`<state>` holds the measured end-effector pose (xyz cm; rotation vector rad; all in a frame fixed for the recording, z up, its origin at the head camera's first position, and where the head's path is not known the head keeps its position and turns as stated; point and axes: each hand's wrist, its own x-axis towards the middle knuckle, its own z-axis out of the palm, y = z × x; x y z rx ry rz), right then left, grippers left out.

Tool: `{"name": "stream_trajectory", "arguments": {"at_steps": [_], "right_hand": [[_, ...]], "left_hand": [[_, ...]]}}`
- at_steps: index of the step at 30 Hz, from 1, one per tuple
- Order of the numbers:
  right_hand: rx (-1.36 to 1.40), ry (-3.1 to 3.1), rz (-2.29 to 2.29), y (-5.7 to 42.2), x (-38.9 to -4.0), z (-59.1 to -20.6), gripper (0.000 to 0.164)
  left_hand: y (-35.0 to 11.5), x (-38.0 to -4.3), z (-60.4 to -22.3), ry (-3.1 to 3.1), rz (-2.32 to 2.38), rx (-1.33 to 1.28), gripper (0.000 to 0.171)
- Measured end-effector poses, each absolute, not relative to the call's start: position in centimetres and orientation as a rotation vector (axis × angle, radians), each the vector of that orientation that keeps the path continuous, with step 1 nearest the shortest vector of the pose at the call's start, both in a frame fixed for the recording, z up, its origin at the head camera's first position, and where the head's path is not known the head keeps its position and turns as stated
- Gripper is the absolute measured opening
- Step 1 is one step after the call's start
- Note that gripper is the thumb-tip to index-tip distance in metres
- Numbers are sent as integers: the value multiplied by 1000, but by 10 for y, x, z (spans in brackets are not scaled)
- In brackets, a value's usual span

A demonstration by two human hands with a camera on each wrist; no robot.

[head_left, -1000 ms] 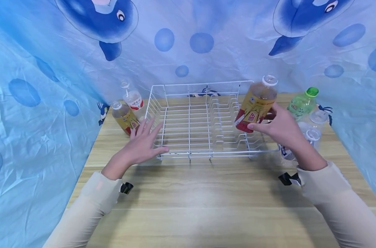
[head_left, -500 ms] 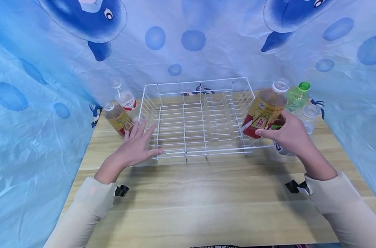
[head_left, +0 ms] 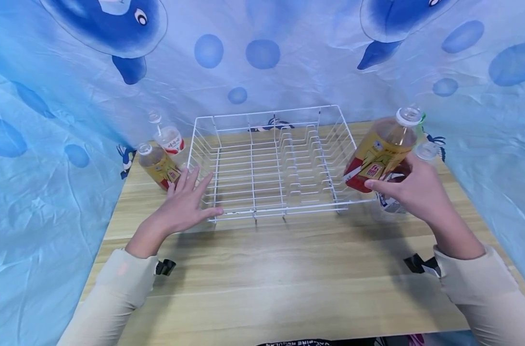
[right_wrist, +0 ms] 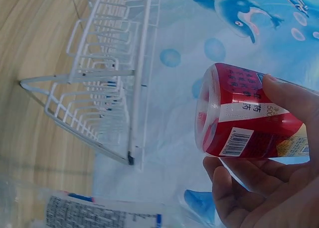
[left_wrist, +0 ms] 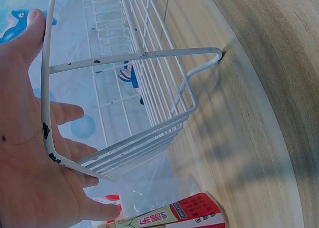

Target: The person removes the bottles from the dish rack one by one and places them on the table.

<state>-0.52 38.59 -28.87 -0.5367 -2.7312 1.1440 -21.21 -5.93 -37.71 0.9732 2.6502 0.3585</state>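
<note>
My right hand (head_left: 422, 190) grips an uncapped plastic drink bottle (head_left: 381, 156) with a yellow and red label. The bottle leans, held up beside the right end of the white wire dish rack (head_left: 254, 211). Its base faces the rack in the right wrist view, thumb on one side and fingers on the other. My left hand (head_left: 176, 209) lies spread at the rack's front left corner, fingers straight, the thumb by the front rail. Just beyond those fingertips stands a similar yellow-labelled bottle (head_left: 158, 166), with a clear bottle (head_left: 169, 139) with a white and red label behind it.
Right of the rack, partly behind my right hand, are a clear bottle (head_left: 427, 151), a green-topped bottle (head_left: 422, 117) and a clear bottle with a blue and white label (head_left: 390, 204). A blue dolphin-print curtain (head_left: 262, 81) surrounds the wooden table (head_left: 262, 269).
The right hand has carried the bottle rightward, from over the rack's right part to beside its right end. The left hand stays at the rack corner. The head view has shifted slightly.
</note>
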Motion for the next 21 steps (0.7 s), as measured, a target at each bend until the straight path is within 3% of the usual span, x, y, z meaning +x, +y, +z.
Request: {"name": "stream_trajectory", "arguments": {"at_steps": [7, 21], "right_hand": [[-528, -2682, 1112, 394, 10, -279, 71], [-565, -2656, 1052, 401, 46, -272, 64]], "left_hand": [[-58, -212, -377, 2648, 361, 969, 104], [-59, -213, -374, 2632, 385, 975, 103]]}}
